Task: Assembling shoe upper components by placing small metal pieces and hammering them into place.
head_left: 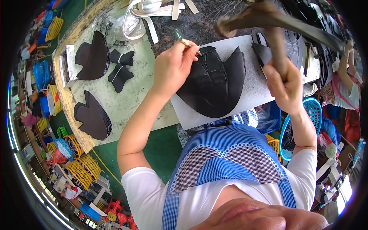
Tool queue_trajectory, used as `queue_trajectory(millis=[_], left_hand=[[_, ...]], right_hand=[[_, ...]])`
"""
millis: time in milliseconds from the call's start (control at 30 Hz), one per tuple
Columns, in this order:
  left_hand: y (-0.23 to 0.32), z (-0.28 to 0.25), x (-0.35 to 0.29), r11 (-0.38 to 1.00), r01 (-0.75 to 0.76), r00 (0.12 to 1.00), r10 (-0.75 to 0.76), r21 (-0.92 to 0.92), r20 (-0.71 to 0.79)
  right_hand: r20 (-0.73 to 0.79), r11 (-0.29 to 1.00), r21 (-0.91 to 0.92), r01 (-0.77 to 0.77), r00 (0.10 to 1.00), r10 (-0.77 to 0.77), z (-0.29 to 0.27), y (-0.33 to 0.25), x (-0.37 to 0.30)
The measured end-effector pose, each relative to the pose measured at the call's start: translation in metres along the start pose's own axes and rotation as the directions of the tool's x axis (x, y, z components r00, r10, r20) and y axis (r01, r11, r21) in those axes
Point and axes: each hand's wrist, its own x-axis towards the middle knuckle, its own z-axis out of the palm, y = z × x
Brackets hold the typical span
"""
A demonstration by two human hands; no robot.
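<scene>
A black shoe upper (211,86) with stitched lines lies on a white board (184,115) in front of me. My left hand (172,67) is closed around a slim metal punch (187,43), whose tip points down at the upper's far left edge. Whether the tip touches the upper I cannot tell. Wrapped around a wooden handle, my right hand (285,84) holds a hammer (274,42) up over the right side of the board. The hammer's head is smeared by motion.
Two stacks of dark upper pieces (92,57) and two tied black bundles (122,71) lie to the left. White straps (140,15) are heaped at the back. More black uppers (295,46) sit at right, near a blue basket (316,109). Another person (347,84) is at far right.
</scene>
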Motion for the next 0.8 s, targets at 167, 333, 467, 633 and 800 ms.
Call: queue_trajectory(millis=[167, 333, 467, 633, 800], left_hand=[[0.016, 0.007, -0.009, 0.716, -0.342, 0.912, 0.409, 0.609, 0.032], [0.011, -0.004, -0.013, 0.913, 0.195, 0.960, -0.253, -0.358, -0.122], [0.022, -0.022, -0.045, 0.783, -0.295, 0.947, 0.317, 0.547, 0.057], [0.031, -0.013, -0.071, 0.891, -0.208, 0.973, 0.146, 0.405, 0.180], [0.066, -0.028, -0.054, 0.993, -0.098, 0.956, 0.113, -0.067, 0.270]], right_hand=[[0.099, 0.885, -0.255, 0.389, 0.921, -0.377, 0.015, 0.006, 0.008], [0.092, 0.841, -0.506, 0.191, 0.982, -0.168, 0.006, 0.002, 0.047], [-0.048, 0.688, -0.725, 0.027, 0.995, -0.089, 0.028, 0.013, 0.084], [-0.061, 0.625, -0.763, 0.164, 0.945, -0.321, 0.058, 0.054, 0.106], [-0.258, 0.795, -0.557, 0.241, 0.860, -0.441, -0.024, 0.052, 0.064]])
